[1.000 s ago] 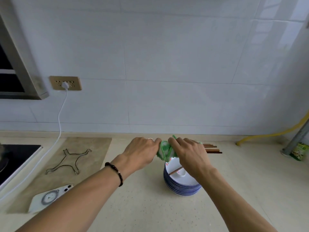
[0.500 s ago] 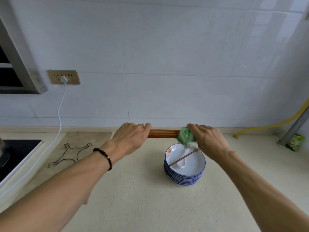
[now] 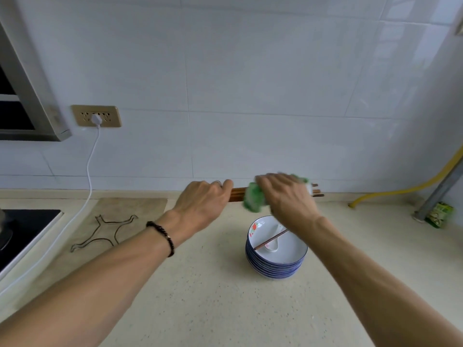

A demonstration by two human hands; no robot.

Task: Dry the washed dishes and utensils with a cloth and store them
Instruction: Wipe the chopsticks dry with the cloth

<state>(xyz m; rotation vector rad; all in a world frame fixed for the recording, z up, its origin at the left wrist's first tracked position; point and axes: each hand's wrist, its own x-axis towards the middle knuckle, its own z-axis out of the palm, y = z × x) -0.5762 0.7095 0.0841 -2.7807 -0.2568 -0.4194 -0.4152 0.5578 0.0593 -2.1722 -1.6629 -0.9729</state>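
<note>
Nearest stands the stack of blue-rimmed white bowls (image 3: 275, 256) on the speckled beige counter (image 3: 200, 296); a white ceramic spoon (image 3: 273, 242) and one loose brown chopstick (image 3: 271, 239) lie in the top bowl. Just beyond and above the stack, the left hand (image 3: 203, 204) grips one end of a bundle of brown wooden chopsticks (image 3: 236, 194), held level. The right hand (image 3: 285, 196) is wrapped round them through a crumpled green cloth (image 3: 254, 200). A hard pull could likely drag sticks from the left grip onto the bowls.
</note>
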